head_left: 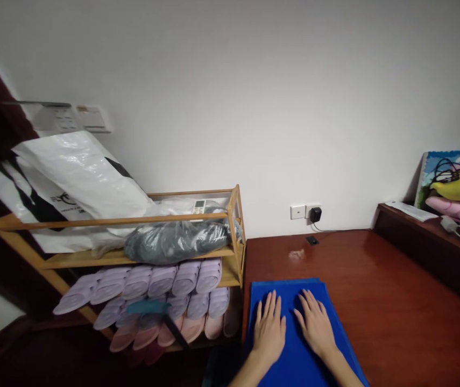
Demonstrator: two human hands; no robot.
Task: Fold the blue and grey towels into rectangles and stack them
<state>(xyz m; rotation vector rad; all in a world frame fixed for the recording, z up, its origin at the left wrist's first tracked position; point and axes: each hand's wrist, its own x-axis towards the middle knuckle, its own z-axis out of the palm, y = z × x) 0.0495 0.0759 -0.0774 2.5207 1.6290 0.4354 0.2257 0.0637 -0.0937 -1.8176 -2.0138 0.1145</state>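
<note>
A blue mat (pixel 286 293) lies flat on the dark red wooden table (pixel 375 301), near its left edge. My left hand (pixel 269 328) rests palm down on the mat, fingers spread and pointing away from me. My right hand (pixel 316 322) lies flat beside it on the same mat, fingers also apart. Neither hand holds anything.
A bamboo shoe rack (pixel 230 236) stands left of the table with several lilac and pink slippers (pixel 165 290), a grey bag and white plastic bags (pixel 80 183). A wall socket with a black plug (pixel 315 214) is behind. A raised shelf (pixel 427 236) at right bears plush toys and cables.
</note>
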